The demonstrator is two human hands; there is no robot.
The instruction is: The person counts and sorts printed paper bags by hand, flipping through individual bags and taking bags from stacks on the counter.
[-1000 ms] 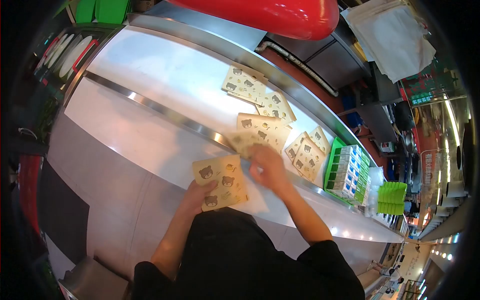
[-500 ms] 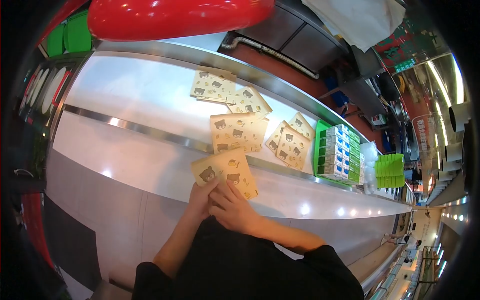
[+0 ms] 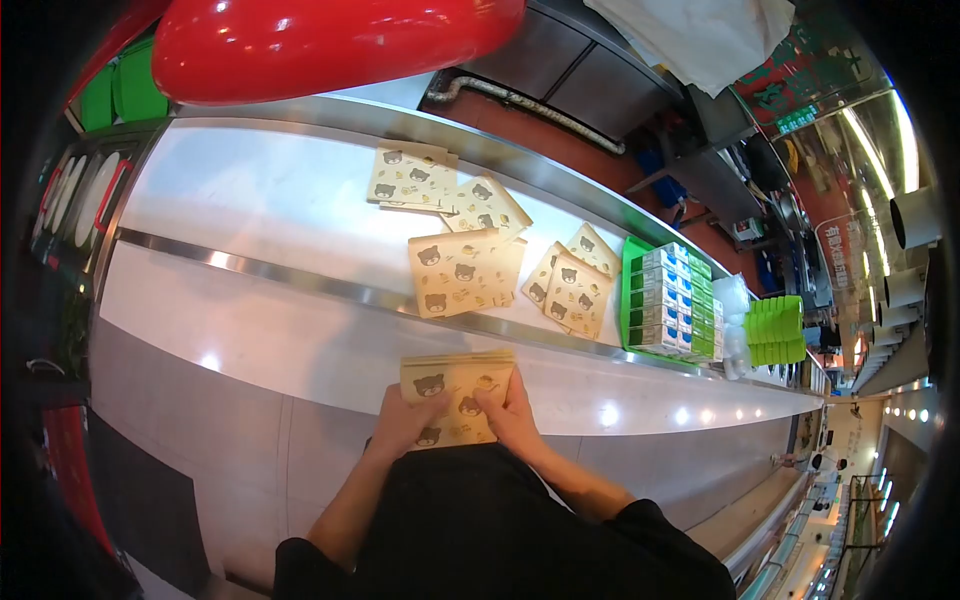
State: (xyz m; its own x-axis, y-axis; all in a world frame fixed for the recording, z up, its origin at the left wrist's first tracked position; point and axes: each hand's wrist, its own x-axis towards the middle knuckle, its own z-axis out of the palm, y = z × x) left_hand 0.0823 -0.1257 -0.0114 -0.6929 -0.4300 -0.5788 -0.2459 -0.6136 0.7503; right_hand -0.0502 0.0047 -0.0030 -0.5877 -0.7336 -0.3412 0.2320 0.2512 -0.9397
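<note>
A small stack of tan paper bags (image 3: 458, 397) printed with brown bear heads is held upright close to my body. My left hand (image 3: 408, 418) grips its left edge, thumb across the front. On the opposite edge my right hand (image 3: 508, 412) is closed the same way, its thumb also on the front. Several layers show along the stack's top edge. Beyond it on the counter lie more bags of the same print: a pile in the middle (image 3: 465, 273), one fanned behind it (image 3: 412, 178), and another pile to the right (image 3: 580, 290).
The white counter (image 3: 250, 190) has a metal strip (image 3: 270, 272) along it. At right stand a green tray (image 3: 630, 300) of small boxes (image 3: 668, 300) and stacked green containers (image 3: 775, 330). A red rounded object (image 3: 330, 45) hangs at top. White plates (image 3: 97, 200) sit far left.
My hands were together at the stack's lower edge with the stack tilted; now they grip its two sides, and it is straighter and nearer my body.
</note>
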